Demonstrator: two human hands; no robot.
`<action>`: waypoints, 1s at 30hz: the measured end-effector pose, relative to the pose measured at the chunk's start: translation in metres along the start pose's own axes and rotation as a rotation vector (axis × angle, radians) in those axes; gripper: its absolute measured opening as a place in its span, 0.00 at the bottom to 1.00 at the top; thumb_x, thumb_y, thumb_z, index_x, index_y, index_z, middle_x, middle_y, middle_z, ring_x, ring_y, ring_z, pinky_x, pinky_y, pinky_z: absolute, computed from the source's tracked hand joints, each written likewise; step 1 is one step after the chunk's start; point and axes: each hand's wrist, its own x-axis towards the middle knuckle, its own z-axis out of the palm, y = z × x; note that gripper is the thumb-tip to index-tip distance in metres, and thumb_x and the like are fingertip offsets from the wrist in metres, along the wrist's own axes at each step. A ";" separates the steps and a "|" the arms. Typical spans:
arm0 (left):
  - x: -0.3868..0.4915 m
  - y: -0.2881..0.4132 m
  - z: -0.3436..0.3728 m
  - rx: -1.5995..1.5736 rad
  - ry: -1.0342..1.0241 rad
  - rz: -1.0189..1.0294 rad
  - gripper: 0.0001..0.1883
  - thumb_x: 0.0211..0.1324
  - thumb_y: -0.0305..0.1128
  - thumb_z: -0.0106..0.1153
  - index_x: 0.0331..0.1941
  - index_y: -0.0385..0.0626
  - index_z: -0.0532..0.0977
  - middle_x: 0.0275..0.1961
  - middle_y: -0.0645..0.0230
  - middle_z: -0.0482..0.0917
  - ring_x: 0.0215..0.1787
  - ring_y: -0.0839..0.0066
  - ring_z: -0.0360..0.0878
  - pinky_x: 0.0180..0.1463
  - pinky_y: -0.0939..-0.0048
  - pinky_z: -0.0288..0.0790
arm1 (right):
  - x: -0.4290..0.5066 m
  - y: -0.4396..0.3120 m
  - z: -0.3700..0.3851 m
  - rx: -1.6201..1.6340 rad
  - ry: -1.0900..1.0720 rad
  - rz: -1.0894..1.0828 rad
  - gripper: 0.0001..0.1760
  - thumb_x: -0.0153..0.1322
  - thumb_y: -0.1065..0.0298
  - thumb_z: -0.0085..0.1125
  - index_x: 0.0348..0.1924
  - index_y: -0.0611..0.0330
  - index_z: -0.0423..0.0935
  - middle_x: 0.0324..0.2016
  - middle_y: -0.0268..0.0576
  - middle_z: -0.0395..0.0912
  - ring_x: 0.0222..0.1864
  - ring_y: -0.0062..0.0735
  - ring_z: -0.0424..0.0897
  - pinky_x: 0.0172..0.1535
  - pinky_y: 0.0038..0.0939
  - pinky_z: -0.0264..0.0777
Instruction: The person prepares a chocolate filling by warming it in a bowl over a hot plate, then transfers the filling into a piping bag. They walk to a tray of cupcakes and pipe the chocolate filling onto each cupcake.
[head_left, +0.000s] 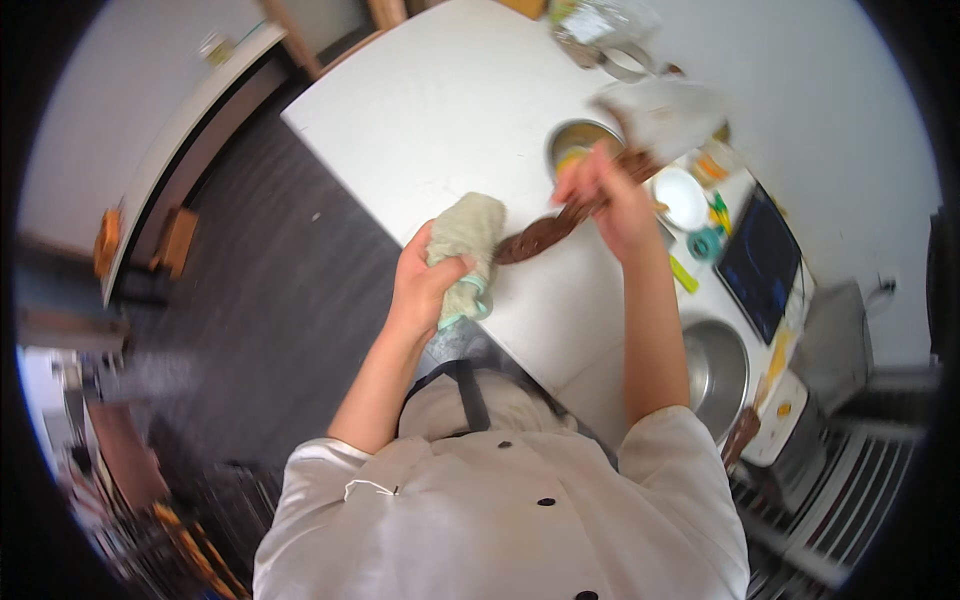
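My left hand (420, 277) grips a folded pale green cloth (469, 225) with a mint edge, held over the table's near edge. A limp, twisted bag smeared or filled with something glossy and brown (536, 238) runs from beside the cloth up through my right hand (619, 202). It looks like a piping bag. Its far end seems to widen into clear plastic (675, 105), blurred by motion. Whether the brown tip touches the cloth I cannot tell. Just beyond my right fingers stands a small metal bowl (559, 146) with something yellow inside.
On the white table (405, 105), a white bowl (680, 199), a teal tape roll (703, 244) and a dark glossy panel (761, 262) stand right. A large steel bowl (724, 367) is beside my right elbow. Plastic packaging (607, 30) lies at the back near the wall.
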 end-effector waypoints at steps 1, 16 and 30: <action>-0.005 0.010 -0.002 0.067 0.000 0.042 0.20 0.49 0.21 0.57 0.49 0.38 0.72 0.43 0.68 0.79 0.42 0.79 0.77 0.47 0.75 0.72 | 0.002 0.009 0.013 -0.171 -0.097 0.067 0.18 0.78 0.55 0.46 0.33 0.61 0.73 0.28 0.42 0.78 0.38 0.29 0.75 0.47 0.33 0.69; -0.170 0.169 -0.237 0.629 0.330 0.187 0.13 0.45 0.23 0.60 0.37 0.43 0.69 0.34 0.73 0.77 0.37 0.83 0.74 0.42 0.76 0.70 | 0.066 0.169 0.352 0.442 -0.968 0.729 0.21 0.72 0.65 0.49 0.56 0.65 0.72 0.47 0.43 0.78 0.50 0.32 0.77 0.56 0.36 0.69; -0.376 0.258 -0.583 -0.236 0.737 0.397 0.26 0.51 0.26 0.55 0.57 0.33 0.68 0.52 0.57 0.78 0.49 0.67 0.79 0.55 0.68 0.73 | 0.083 0.261 0.798 0.332 -1.195 0.697 0.09 0.71 0.65 0.52 0.30 0.61 0.75 0.23 0.39 0.76 0.25 0.24 0.74 0.32 0.27 0.68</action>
